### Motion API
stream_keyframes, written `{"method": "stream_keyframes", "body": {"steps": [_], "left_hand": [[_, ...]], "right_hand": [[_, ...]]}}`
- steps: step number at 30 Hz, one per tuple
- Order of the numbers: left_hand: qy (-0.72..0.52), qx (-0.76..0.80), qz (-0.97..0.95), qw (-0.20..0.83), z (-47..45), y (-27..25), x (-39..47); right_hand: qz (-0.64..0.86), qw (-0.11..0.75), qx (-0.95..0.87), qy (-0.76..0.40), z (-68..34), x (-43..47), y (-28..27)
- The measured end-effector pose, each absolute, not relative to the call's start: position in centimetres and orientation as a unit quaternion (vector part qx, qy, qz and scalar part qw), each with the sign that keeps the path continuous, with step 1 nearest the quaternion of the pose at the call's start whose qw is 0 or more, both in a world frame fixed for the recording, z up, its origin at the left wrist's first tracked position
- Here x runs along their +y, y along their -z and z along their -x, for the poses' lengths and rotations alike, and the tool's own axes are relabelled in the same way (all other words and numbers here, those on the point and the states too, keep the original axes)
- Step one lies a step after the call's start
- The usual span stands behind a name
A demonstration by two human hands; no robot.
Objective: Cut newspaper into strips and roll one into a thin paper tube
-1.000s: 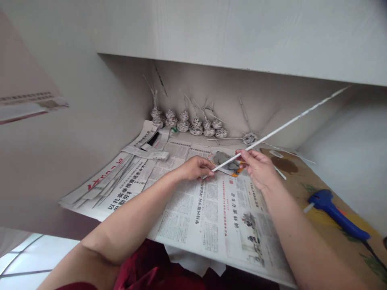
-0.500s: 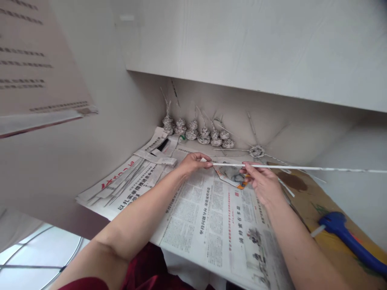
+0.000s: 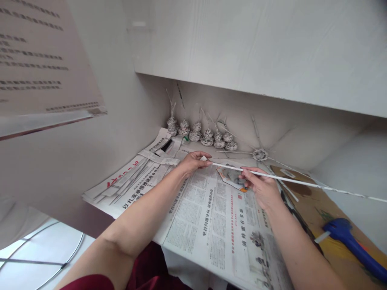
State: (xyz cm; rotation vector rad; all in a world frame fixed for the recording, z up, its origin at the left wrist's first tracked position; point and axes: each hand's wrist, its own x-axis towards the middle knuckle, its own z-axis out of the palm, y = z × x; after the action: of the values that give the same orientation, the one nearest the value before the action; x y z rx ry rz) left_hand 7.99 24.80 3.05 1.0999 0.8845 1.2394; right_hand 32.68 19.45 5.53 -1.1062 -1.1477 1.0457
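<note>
A long thin white rolled paper stick stretches between my hands and runs out past the right edge of the view. At its left end, my left hand pinches the tip, where a small loose paper flap shows. My right hand grips the stick a short way along, thumb and fingers closed round it. Below the stick lie spread newspaper sheets and a dark-edged picture piece with orange parts, partly behind my right fingers.
Several woven paper gourds line the back wall. Right of them stands a woven piece with radiating paper sticks. Cut newspaper strips lie at left. A blue-handled tool rests on brown cardboard at right. A white panel overhangs the back.
The stick's right end has dipped, so it now slopes down to the right. My hands keep their hold. The whole view has shifted slightly, with the surroundings appearing further right and lower.
</note>
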Motion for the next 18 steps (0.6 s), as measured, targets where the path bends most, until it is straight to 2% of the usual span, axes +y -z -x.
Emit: {"method": "stream_keyframes", "body": {"steps": [7, 18], "left_hand": [[-0.525, 0.360, -0.596, 0.491, -7.33, -3.46, 24.92], [-0.569, 0.309, -0.493, 0.581, -8.29, -3.47, 24.42]], "right_hand": [[0.463, 0.585, -0.471, -0.470, -33.06, 19.75, -5.27], [0.470, 0.591, -0.424, -0.501, -33.36, 20.17, -4.92]]}}
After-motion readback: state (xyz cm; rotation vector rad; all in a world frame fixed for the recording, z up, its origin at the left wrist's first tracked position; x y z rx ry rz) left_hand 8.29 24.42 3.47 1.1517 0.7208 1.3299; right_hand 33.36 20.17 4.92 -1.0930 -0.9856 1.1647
